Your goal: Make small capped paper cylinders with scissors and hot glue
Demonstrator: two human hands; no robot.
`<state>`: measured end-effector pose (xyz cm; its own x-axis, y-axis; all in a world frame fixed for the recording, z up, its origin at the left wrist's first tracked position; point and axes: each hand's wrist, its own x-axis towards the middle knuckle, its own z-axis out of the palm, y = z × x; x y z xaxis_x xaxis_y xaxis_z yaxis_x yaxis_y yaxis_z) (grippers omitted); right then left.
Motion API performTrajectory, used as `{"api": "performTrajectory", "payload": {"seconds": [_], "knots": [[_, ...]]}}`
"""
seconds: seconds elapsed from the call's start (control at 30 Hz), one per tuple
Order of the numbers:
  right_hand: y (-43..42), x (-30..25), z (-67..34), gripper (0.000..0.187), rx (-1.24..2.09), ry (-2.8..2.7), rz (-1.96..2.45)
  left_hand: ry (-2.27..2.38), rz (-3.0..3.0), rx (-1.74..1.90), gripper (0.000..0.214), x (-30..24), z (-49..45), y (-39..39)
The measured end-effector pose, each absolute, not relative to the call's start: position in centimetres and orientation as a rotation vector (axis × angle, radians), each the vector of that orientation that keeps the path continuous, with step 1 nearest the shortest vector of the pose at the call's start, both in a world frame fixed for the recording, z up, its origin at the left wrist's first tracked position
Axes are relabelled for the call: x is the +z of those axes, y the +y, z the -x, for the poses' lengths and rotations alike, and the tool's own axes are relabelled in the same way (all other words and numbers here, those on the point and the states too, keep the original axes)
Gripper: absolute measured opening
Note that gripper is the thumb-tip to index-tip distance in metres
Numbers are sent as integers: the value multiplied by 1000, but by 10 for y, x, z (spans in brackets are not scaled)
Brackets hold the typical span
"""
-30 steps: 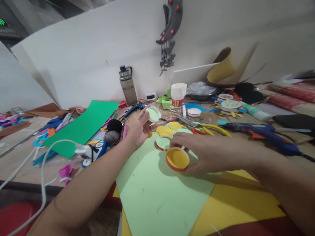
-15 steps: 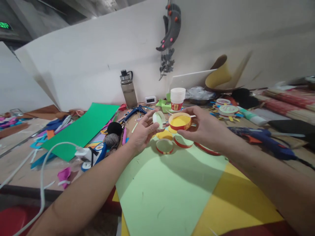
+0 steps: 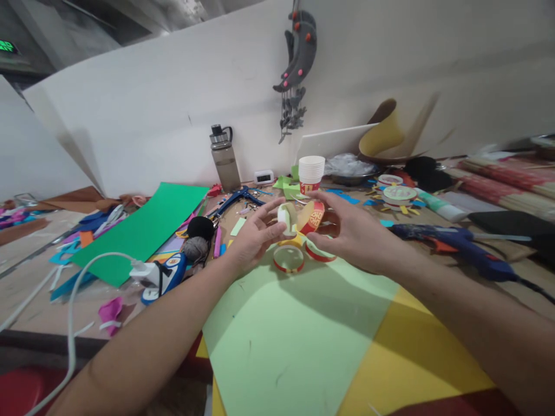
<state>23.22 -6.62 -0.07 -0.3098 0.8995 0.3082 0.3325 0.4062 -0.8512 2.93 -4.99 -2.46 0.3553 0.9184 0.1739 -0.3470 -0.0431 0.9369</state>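
Note:
My left hand (image 3: 255, 234) is raised over the table, its fingertips pinching a small white-and-green cup ring (image 3: 285, 216). My right hand (image 3: 353, 231) holds a red-rimmed cup ring with a yellow inside (image 3: 313, 217), tilted on edge and brought right beside the left one; I cannot tell whether they touch. Below the hands, two more red-rimmed rings (image 3: 288, 257) lie on a light green foam sheet (image 3: 286, 341), with yellow discs partly hidden behind them.
A yellow sheet (image 3: 425, 358) lies under the green one. A blue glue gun (image 3: 455, 242) is at the right, a stack of paper cups (image 3: 311, 173) and a water bottle (image 3: 224, 157) at the back, a dark green sheet (image 3: 143, 228) and white cable (image 3: 73, 306) at the left.
My right hand lifted the yellow-lined ring off the green sheet and brought it up to the ring in my left hand, tilting it on edge. The left hand stayed raised.

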Motion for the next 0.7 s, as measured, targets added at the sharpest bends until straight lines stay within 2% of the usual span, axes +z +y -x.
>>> {"api": "performTrajectory", "payload": {"seconds": [0.23,0.47,0.7], "knots": [[-67,-1,-230,49,781,-1875,1057,586,-1211,1094,60,-26,-30,-49],[-72,1,-225,45,649,-1930,1044,593,-1246,1044,60,-29,-29,-49],[-71,-4,-223,42,657,-1932,1005,607,-1243,1043,58,-27,-30,-51]]}}
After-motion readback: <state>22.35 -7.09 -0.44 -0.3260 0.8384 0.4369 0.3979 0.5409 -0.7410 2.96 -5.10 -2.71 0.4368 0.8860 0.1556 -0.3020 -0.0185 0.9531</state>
